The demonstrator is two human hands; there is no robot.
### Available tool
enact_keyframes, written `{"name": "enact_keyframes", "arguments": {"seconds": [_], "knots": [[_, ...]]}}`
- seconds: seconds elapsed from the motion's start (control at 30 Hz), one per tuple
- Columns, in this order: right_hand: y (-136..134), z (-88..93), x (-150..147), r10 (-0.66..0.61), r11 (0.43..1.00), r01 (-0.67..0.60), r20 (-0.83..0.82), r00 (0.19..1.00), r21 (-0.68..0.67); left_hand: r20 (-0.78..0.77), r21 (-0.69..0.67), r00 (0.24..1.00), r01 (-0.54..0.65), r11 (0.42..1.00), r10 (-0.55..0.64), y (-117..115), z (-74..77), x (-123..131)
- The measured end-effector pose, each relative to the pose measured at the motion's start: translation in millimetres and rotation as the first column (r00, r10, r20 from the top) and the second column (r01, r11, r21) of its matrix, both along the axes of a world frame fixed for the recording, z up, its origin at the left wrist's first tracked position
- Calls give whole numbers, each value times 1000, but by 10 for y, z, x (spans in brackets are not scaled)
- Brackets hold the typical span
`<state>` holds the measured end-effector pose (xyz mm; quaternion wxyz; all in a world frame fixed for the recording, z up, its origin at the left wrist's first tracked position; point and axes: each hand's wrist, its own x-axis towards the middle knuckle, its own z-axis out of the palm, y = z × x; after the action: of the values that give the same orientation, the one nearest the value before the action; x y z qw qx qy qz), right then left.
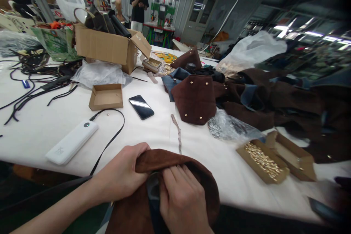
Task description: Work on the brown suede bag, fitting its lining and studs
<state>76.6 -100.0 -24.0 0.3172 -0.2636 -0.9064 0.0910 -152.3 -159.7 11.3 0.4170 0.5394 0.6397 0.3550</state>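
Observation:
A brown suede-like bag (128, 208) with a blue inner side is held at the table's front edge, its rim folded into a curve. My left hand (124, 173) is closed on the left part of that rim, thumb on top. Inside the opening, my right hand (182, 193) has its fingers curled against the brown material; the fingertips are hidden. Beyond my hands lies a similar brown bag base (195, 98) with gold studs near its corners. A thin greyish strip (177, 131) lies just ahead of my right hand.
To the right is a small box of gold studs (261, 161), beside a pile of brown pieces (296, 102). A phone (141, 107), shallow carton (105, 97) and white power bank (71, 142) with a cable lie left. Behind stand a large cardboard box (101, 45) and two people (139, 5).

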Motion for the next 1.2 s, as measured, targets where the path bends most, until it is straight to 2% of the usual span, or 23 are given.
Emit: {"name": "enact_keyframes", "arguments": {"seconds": [0.13,0.23,0.27,0.33,0.4,0.47,0.57,0.63,0.73,0.83,1.0,1.1,1.2], "knots": [[-17,-36,7,-7,999,9,-43,999,44,-87,-47,994,60,997,-64,-109,169,71],[-13,-65,-14,-38,997,44,-93,995,69,-189,-89,979,62,994,-78,-163,130,141],[-10,-61,-19,-58,995,68,-121,991,79,-248,-56,966,60,997,-72,-178,90,172],[-9,-42,-11,-98,987,116,-159,982,109,-406,119,913,92,989,-37,-208,-1,244],[-19,-25,19,-135,972,163,-164,977,170,-548,323,836,176,930,32,-237,-77,318],[-34,-20,52,-178,942,227,-206,962,246,-612,451,783,234,861,109,-254,-124,381],[-13,-10,67,-230,877,347,-344,911,333,-617,503,772,238,831,153,-247,-164,445],[56,17,64,-253,861,372,-344,904,347,-635,544,749,260,798,189,-223,-188,472],[220,68,94,-158,943,200,-172,972,267,-666,584,701,279,762,254,-192,-214,495],[353,94,171,11,979,9,-100,995,206,-658,581,686,202,788,309,-181,-222,491],[374,65,201,74,966,-33,-149,986,257,-587,532,748,69,844,309,-158,-250,444],[359,18,176,74,964,-30,-159,985,264,-613,571,704,84,816,357,-118,-284,452],[383,13,206,126,952,-85,-126,984,293,-624,619,665,100,779,410,-72,-305,492]]}}
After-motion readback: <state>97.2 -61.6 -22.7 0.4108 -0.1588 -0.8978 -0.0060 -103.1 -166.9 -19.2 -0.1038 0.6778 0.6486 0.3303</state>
